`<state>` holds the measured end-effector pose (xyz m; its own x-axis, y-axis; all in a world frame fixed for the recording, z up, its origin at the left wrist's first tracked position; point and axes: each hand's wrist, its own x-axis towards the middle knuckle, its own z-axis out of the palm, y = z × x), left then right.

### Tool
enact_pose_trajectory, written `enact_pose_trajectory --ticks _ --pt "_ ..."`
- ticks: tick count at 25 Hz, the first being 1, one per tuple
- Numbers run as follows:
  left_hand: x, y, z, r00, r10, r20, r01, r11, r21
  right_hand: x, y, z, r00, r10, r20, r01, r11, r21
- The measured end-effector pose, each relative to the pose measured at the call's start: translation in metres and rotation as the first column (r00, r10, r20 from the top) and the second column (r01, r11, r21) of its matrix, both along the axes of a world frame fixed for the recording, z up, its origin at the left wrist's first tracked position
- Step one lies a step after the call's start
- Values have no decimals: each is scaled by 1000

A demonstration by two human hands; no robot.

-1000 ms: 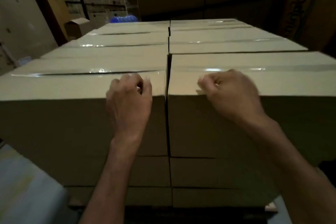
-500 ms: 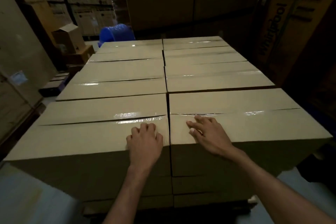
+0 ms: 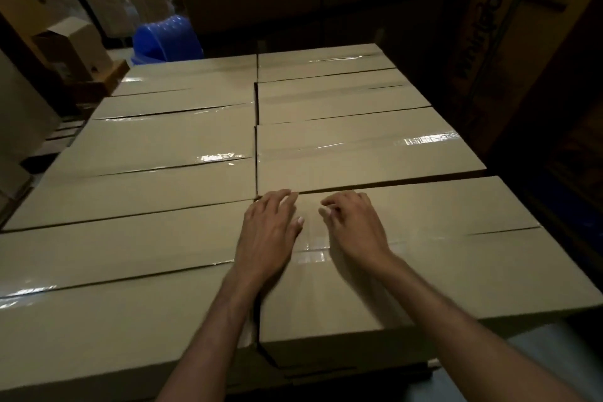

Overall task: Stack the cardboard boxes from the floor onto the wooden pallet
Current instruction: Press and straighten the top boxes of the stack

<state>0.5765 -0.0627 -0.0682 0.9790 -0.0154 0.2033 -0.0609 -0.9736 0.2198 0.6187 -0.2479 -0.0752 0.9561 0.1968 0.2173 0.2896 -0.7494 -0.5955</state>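
Taped cardboard boxes lie flat in two columns of several each, forming a level stack in front of me. My left hand (image 3: pixel 269 228) and my right hand (image 3: pixel 354 227) rest palm down, fingers spread, on the top of the nearest right box (image 3: pixel 440 258), close to its far left corner. The nearest left box (image 3: pixel 107 274) sits flush beside it. Fingertips of my left hand reach the seam to the second right box (image 3: pixel 359 153). Lower box layers show at the front; the pallet under them is hidden in shadow.
A blue plastic tub (image 3: pixel 164 39) stands behind the stack at the far left. An open small carton (image 3: pixel 73 47) sits on other boxes at the left. A tall printed appliance carton (image 3: pixel 509 29) rises on the right. Stacked cartons line the dark back wall.
Both hands slid from the near front edge of the boxes up across the top, coming together on the right box. The view rose and now looks down on the stack.
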Motion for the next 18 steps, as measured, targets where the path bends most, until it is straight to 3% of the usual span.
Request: enact_pose_trajectory --ticks 6,9,14,18 --pt "76 -92 -11 973 -220 -69 224 972 64 32 -65 -9 907 -421 28 420 907 24" --pt "96 -144 -18 964 -256 -70 258 965 35 52 -115 -8 863 -503 41 504 857 -108" --pt "127 -200 -17 970 -196 -142 195 981 -21 97 -195 -6 694 -707 -139 642 694 -325" --pt "141 -210 -22 985 -111 -133 111 994 -14 120 -204 -3 667 -723 -179 660 685 -308"
